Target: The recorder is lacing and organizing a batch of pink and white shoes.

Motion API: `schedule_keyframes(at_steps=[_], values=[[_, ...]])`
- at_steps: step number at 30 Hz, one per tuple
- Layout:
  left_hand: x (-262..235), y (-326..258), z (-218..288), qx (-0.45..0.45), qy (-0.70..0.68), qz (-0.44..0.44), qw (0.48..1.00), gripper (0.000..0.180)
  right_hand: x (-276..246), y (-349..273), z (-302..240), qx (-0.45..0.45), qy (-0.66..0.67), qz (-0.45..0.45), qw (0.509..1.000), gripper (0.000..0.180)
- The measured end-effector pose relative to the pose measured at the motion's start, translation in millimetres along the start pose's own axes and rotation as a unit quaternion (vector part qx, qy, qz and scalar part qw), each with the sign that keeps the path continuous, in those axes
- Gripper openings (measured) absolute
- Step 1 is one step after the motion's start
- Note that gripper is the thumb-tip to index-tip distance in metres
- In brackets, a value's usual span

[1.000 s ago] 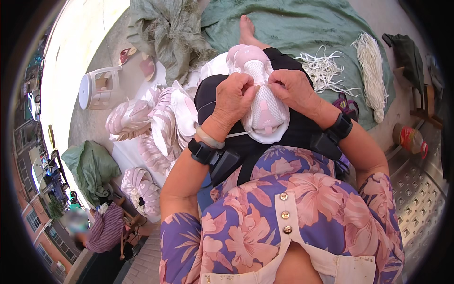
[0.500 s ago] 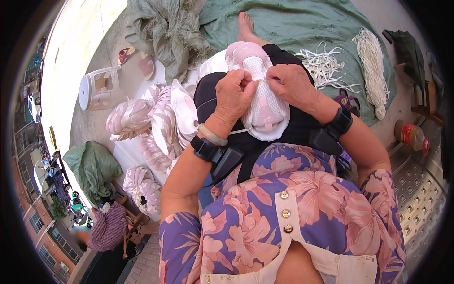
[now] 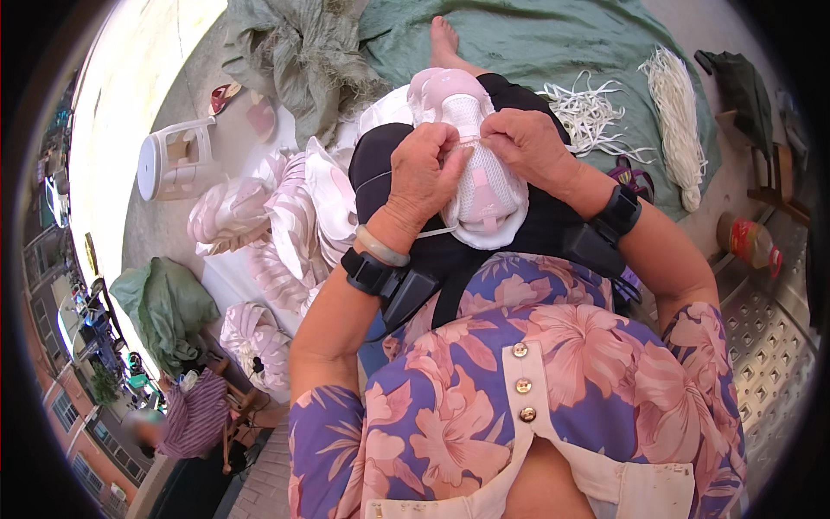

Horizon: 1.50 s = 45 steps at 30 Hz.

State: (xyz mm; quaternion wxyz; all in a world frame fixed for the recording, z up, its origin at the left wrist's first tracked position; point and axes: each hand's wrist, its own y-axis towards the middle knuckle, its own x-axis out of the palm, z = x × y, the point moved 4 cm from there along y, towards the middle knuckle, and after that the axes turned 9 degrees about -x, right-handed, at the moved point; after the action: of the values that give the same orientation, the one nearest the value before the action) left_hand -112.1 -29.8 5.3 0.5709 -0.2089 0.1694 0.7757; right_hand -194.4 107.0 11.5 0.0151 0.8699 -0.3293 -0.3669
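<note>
A pink and white mesh shoe upper (image 3: 484,195) lies across my lap, on black trousers. My left hand (image 3: 426,164) is closed at its left edge, thumb and forefinger pinched together. Opposite it, my right hand (image 3: 529,149) is pinched closed at the right edge of the opening. A thin white strand runs across the tongue between both sets of fingertips, apparently a shoelace. The loose end of a white shoelace (image 3: 438,232) shows below my left hand, beside the shoe upper. My fingers hide most of the eyelets.
Stacked pink and white shoe uppers (image 3: 290,203) lie to the left, near a white plastic stool (image 3: 177,160). Loose white laces (image 3: 584,117) and a hank of laces (image 3: 676,125) rest on a green sheet (image 3: 519,39). A bottle (image 3: 750,242) is at right.
The whole view has shifted slightly. Both hands stay pinched at the same part of the shoe upper, with the fingertips barely moved.
</note>
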Motion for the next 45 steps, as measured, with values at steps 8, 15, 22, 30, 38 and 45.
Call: schedule_keyframes(at_steps=[8,15,22,30,38,45], values=[[-5,0,0,-0.081,-0.033,-0.032,0.996,0.019,0,-1,13,0.078,0.071,-0.064,0.992,0.008],[2,-2,2,-0.079,-0.002,-0.036,0.996,0.019,16,-4,21,0.120,0.212,-0.029,0.969,0.013],[3,-10,3,-0.073,-0.015,0.000,0.997,0.017,16,-14,19,0.158,0.252,0.029,0.954,0.010],[4,-11,-2,-0.048,-0.006,-0.015,0.999,0.016,27,-13,23,0.152,0.221,0.002,0.963,0.005],[10,-2,-3,0.018,0.019,0.021,0.999,0.011,20,-1,21,0.195,0.248,-0.087,0.945,0.002],[3,-1,-8,-0.012,0.000,0.042,0.999,0.012,8,-4,19,0.150,0.265,-0.082,0.949,0.005]])
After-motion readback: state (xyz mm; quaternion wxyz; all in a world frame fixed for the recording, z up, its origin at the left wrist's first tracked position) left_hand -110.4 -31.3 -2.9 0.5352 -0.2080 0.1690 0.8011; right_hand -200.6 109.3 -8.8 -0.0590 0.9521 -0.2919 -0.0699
